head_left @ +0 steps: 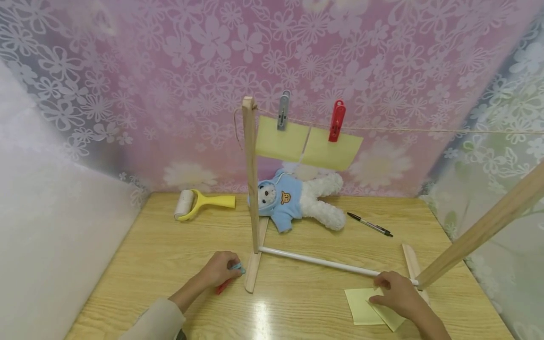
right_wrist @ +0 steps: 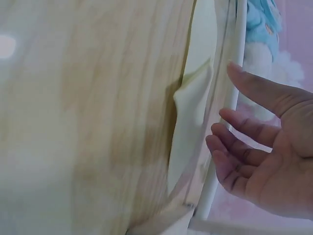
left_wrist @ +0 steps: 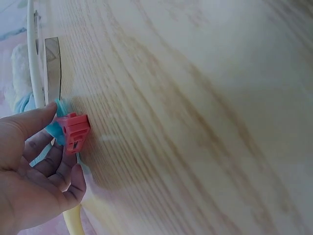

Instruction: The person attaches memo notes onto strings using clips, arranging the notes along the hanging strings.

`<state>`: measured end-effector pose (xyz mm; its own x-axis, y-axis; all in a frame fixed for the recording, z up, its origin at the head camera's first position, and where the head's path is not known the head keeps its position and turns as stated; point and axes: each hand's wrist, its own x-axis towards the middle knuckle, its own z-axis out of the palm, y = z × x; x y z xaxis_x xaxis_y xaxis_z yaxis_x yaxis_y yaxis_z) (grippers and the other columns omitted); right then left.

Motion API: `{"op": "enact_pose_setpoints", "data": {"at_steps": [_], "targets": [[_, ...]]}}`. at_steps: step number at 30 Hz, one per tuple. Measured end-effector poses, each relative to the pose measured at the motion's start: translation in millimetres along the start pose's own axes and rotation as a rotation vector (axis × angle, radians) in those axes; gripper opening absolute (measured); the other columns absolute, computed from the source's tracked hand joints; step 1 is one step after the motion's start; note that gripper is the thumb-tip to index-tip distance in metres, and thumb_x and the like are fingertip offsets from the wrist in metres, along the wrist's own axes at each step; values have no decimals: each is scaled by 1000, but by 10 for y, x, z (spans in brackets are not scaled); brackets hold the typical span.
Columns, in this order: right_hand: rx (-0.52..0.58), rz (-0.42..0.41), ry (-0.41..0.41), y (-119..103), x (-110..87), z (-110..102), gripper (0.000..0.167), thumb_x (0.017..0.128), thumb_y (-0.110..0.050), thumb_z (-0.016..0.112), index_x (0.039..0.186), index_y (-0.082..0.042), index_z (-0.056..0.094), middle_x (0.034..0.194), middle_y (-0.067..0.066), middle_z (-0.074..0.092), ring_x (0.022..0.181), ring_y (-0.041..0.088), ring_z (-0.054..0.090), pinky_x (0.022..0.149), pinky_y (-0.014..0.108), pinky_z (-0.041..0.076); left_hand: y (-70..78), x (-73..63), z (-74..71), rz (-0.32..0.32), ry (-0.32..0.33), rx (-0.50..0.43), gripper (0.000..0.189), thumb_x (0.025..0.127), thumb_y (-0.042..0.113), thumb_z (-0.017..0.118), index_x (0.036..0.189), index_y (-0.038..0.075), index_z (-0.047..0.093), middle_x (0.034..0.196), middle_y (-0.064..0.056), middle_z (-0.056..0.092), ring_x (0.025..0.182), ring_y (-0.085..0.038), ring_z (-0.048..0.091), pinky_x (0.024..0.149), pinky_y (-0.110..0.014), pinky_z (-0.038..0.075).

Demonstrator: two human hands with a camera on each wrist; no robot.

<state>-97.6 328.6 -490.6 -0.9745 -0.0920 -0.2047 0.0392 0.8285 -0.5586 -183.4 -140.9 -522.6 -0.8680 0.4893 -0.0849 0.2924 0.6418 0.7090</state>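
Observation:
My left hand [head_left: 220,271] pinches a light-blue clothespin [head_left: 238,268] between thumb and fingers, low over the table. Right beside it is a red clothespin [left_wrist: 76,132], overlapping the blue one in the left wrist view. At the right, my right hand [head_left: 398,293] hovers at two pale yellow paper slips [head_left: 361,307], thumb and fingers apart with nothing between them. One slip [right_wrist: 188,132] lies partly over the other, its edge lifted. Two more yellow slips hang from a string, one under a grey clothespin [head_left: 283,111], one under a red-clipped peg [head_left: 337,121].
A wooden frame with a left post [head_left: 250,179], a right post [head_left: 484,226] and a white crossbar [head_left: 318,259] carries the string [head_left: 403,129]. Behind it lie a teddy bear [head_left: 293,198] in a blue hoodie, a pen [head_left: 369,224] and a yellow-handled roller [head_left: 204,203].

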Motion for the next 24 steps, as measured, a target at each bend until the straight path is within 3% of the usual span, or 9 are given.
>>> {"op": "enact_pose_setpoints", "data": {"at_steps": [3, 10, 20, 24], "targets": [[-47, 13, -5, 95, -38, -24, 62, 65, -32, 84, 108, 6, 60, 106, 18, 64, 95, 34, 62, 82, 48, 52, 10, 0, -7, 7, 2, 2, 7, 84, 13, 71, 83, 9, 66, 76, 6, 59, 68, -8, 48, 60, -19, 41], [-115, 47, -13, 215, -73, -33, 71, 60, -33, 87, 106, 13, 57, 98, 18, 62, 90, 31, 60, 80, 47, 51, 26, -7, -11, -7, 13, 21, 8, 83, 14, 72, 81, 10, 66, 76, 5, 60, 68, -8, 48, 59, -19, 41], [-17, 120, -16, 211, -105, 3, 84, 55, -27, 89, 113, 19, 48, 108, 36, 58, 99, 50, 57, 84, 51, 51, 5, -5, 6, 0, 17, 34, 8, 83, 15, 72, 82, 10, 66, 76, 6, 59, 68, -8, 47, 59, -19, 40], [3, 152, -14, 222, -114, 15, 82, 58, -26, 89, 113, 19, 47, 97, 26, 60, 88, 37, 61, 77, 45, 52, 3, 4, 6, -5, 10, 31, 7, 84, 14, 71, 82, 10, 66, 75, 6, 58, 67, -8, 47, 58, -19, 39]]}}
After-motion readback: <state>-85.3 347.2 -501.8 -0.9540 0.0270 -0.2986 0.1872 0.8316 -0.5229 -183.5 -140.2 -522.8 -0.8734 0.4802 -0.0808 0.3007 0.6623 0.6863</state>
